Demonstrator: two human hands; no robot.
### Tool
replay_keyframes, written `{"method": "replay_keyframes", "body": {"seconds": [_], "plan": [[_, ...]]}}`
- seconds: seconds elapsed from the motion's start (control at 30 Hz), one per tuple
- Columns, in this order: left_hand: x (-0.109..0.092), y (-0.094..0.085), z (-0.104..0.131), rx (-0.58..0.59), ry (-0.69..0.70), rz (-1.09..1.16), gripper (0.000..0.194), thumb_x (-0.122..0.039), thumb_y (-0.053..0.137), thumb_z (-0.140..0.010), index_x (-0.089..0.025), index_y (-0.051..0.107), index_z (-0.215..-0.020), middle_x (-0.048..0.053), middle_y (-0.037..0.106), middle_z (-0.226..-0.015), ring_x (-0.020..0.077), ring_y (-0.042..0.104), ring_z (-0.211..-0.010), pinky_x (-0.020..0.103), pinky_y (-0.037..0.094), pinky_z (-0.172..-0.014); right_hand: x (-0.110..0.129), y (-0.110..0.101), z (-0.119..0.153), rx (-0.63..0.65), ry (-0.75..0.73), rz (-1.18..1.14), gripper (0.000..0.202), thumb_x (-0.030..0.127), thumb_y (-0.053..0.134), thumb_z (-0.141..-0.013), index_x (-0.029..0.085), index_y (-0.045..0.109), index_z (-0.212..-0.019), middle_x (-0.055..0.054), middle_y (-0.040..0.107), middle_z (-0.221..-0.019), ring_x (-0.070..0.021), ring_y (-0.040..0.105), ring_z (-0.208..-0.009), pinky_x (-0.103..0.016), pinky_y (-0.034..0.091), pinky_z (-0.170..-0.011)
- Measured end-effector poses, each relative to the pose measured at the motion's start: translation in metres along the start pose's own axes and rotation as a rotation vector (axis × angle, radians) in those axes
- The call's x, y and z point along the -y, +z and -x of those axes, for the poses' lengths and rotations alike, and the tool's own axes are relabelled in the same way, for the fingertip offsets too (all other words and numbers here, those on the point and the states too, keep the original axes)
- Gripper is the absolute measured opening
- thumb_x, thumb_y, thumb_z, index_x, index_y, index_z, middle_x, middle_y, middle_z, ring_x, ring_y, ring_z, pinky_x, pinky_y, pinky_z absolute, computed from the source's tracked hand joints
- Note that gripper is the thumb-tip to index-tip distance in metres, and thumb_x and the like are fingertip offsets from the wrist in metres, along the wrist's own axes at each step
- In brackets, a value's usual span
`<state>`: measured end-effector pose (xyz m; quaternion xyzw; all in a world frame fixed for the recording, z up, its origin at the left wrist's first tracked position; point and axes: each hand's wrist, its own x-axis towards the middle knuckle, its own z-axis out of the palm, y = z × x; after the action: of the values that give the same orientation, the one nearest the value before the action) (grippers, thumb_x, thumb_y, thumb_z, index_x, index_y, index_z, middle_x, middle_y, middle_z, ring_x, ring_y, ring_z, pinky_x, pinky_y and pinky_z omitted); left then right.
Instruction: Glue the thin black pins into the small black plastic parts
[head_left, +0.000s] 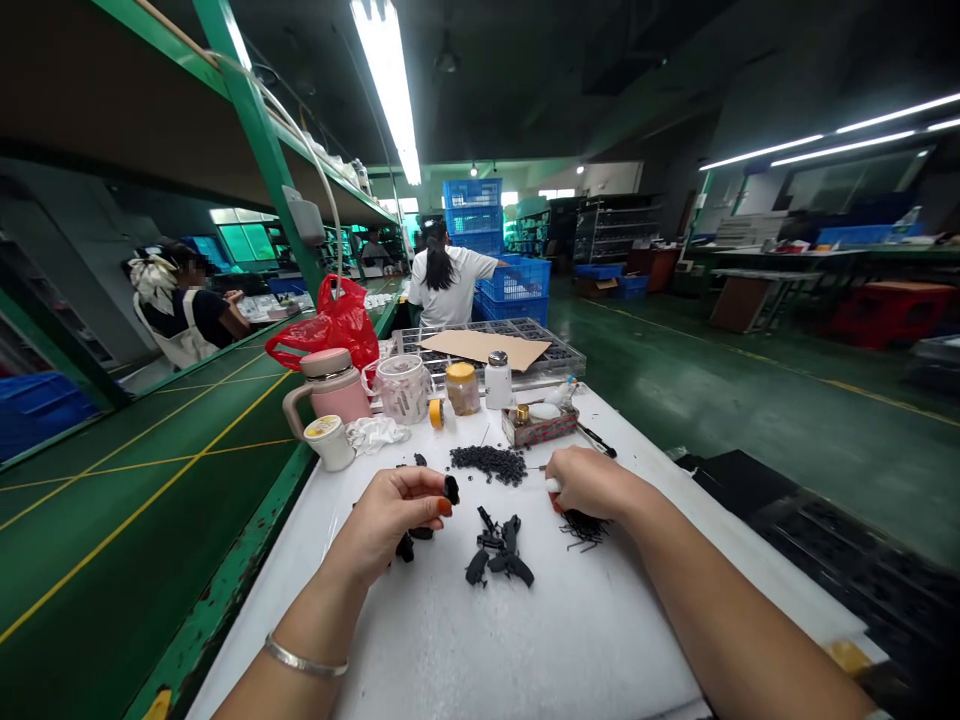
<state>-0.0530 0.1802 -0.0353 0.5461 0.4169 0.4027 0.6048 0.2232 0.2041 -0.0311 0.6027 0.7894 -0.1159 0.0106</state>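
Note:
My left hand (401, 515) pinches a small black part (451, 490) between thumb and fingers, above the white table. More black parts lie partly hidden behind this hand. My right hand (589, 485) is closed at the right, over a pile of thin black pins (585, 528); a white tip shows at its fingers, but the object is mostly hidden. Between the hands lies a group of black moulded parts (501, 552). Behind them is a heap of small black rings (491, 463).
At the back of the white table (450, 660) stand a pink mug (337, 390), jars, a white bottle (497, 382) and a small box (540, 428). A green conveyor (150, 480) runs along the left. Two people (450, 280) sit further off.

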Motion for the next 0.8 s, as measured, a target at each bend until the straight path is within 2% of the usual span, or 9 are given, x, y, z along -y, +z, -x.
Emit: {"method": "replay_keyframes", "body": {"seconds": [0.13, 0.3, 0.43, 0.6, 0.7, 0.8], "plan": [[0.003, -0.001, -0.001, 0.021, 0.020, -0.013, 0.019, -0.022, 0.078, -0.065, -0.014, 0.067, -0.078, 0.002, 0.066, -0.072, 0.0109, 0.059, -0.064, 0.019, 0.048, -0.057, -0.003, -0.001, -0.002, -0.006, -0.022, -0.063, 0.008, 0.016, 0.065, -0.059, 0.016, 0.066, -0.067, -0.005, 0.064, -0.067, -0.0174, 0.057, -0.065, -0.024, 0.027, -0.050], [0.002, -0.003, -0.002, 0.029, 0.022, -0.015, 0.022, -0.025, 0.079, -0.066, -0.014, 0.064, -0.077, 0.004, 0.068, -0.075, 0.0128, 0.062, -0.068, 0.019, 0.048, -0.057, -0.009, -0.007, -0.003, -0.028, -0.035, -0.194, 0.009, 0.013, 0.061, -0.064, 0.016, 0.067, -0.071, -0.005, 0.066, -0.076, -0.0183, 0.059, -0.075, -0.023, 0.035, -0.060], [0.000, -0.004, -0.004, 0.027, 0.024, 0.013, 0.023, -0.025, 0.079, -0.066, -0.013, 0.063, -0.076, 0.004, 0.068, -0.074, 0.0124, 0.061, -0.066, 0.018, 0.047, -0.054, -0.013, -0.009, -0.003, -0.040, -0.051, -0.305, 0.011, 0.008, 0.058, -0.063, 0.016, 0.065, -0.066, -0.004, 0.067, -0.073, -0.0188, 0.060, -0.074, -0.024, 0.038, -0.062], [0.000, -0.001, -0.004, 0.015, -0.014, 0.097, 0.026, -0.026, 0.080, -0.065, -0.012, 0.064, -0.080, 0.007, 0.069, -0.078, 0.0127, 0.062, -0.065, 0.018, 0.047, -0.053, -0.017, -0.012, -0.006, -0.086, -0.076, -0.498, 0.021, 0.005, 0.052, -0.064, 0.015, 0.068, -0.076, -0.004, 0.067, -0.071, -0.0182, 0.060, -0.070, -0.026, 0.042, -0.061], [0.001, 0.005, -0.003, -0.010, -0.045, 0.203, 0.035, -0.024, 0.081, -0.065, -0.012, 0.065, -0.095, 0.008, 0.070, -0.078, 0.0111, 0.062, -0.063, 0.016, 0.048, -0.053, -0.009, -0.015, -0.005, -0.127, -0.103, -0.675, 0.012, 0.014, 0.053, -0.073, 0.015, 0.065, -0.077, -0.003, 0.066, -0.070, -0.0151, 0.058, -0.063, -0.025, 0.045, -0.057], [0.001, 0.012, 0.000, -0.018, -0.076, 0.320, 0.032, -0.021, 0.082, -0.065, -0.011, 0.066, -0.091, 0.008, 0.070, -0.079, 0.0093, 0.062, -0.062, 0.015, 0.049, -0.055, 0.012, -0.017, 0.003, -0.210, -0.183, -0.970, 0.010, 0.024, 0.059, -0.077, 0.015, 0.061, -0.075, -0.001, 0.062, -0.065, -0.0135, 0.057, -0.060, -0.024, 0.046, -0.056]]}}
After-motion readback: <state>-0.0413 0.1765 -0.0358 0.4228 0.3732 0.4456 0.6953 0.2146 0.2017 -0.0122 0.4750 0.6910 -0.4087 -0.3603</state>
